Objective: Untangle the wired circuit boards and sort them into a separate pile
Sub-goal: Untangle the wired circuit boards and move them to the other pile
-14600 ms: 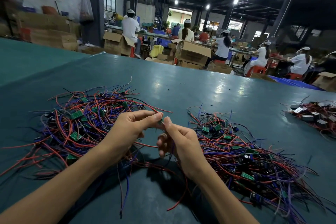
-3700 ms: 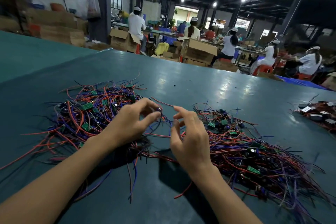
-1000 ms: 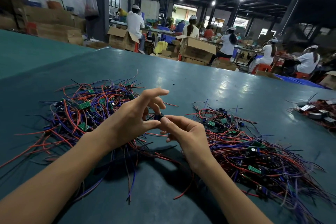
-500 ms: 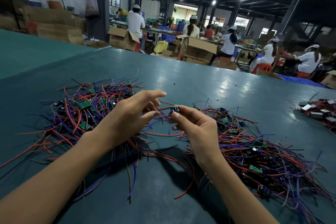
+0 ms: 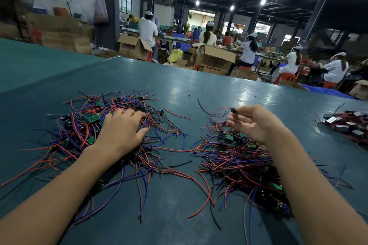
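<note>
Two heaps of small green circuit boards with red, blue and black wires lie on the teal table. The tangled heap [image 5: 83, 123] is on the left, the other pile [image 5: 245, 165] on the right. My left hand [image 5: 123, 129] lies palm down on the left heap, fingers reaching into the wires. My right hand [image 5: 253, 123] hovers over the far end of the right pile and pinches a small dark wired board [image 5: 233, 110] between thumb and fingertips, its wires trailing down.
A third group of parts with silver-faced blocks and red wires [image 5: 346, 125] lies at the right edge. The teal table [image 5: 179, 89] stretches far ahead. Beyond it, seated people work among cardboard boxes [image 5: 215, 55].
My hands have parted. The right hand carried the small board rightward over the right pile; the left hand let go and dropped flat onto the left heap.
</note>
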{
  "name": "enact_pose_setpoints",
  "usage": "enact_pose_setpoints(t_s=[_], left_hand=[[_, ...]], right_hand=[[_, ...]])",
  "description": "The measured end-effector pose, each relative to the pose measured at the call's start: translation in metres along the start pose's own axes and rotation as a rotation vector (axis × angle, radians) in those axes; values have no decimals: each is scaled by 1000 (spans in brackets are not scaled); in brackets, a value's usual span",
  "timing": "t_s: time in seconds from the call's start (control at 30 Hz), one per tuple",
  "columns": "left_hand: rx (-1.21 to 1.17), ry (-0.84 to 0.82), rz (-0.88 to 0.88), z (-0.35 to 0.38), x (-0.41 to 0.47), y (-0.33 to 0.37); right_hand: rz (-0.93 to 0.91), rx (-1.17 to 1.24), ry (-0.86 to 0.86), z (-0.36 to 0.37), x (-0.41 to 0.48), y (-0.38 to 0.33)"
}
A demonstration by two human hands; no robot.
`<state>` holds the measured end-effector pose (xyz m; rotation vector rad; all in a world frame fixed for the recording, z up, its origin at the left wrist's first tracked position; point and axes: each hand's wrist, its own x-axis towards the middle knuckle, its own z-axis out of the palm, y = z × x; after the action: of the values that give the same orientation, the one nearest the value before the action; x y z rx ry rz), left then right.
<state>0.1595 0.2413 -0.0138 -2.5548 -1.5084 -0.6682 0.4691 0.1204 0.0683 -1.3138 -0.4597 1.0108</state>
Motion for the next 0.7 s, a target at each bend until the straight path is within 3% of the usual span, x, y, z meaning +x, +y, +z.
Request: enact_pose_setpoints(t_s=[0.07, 0.23, 0.4, 0.6, 0.7], left_hand=[[224, -138, -109, 2, 1, -1], [217, -250, -186, 3, 6, 1], [198, -212, -178, 2, 5, 4], [88, 102, 17, -7, 3, 11], [145, 132, 22, -4, 3, 17]], right_hand=[[77, -26, 85, -11, 10, -1], [51, 108, 246, -22, 11, -5], [-421, -54, 352, 15, -19, 5], [-933, -692, 62, 74, -54, 83], [-1118, -997, -25, 79, -56, 115]])
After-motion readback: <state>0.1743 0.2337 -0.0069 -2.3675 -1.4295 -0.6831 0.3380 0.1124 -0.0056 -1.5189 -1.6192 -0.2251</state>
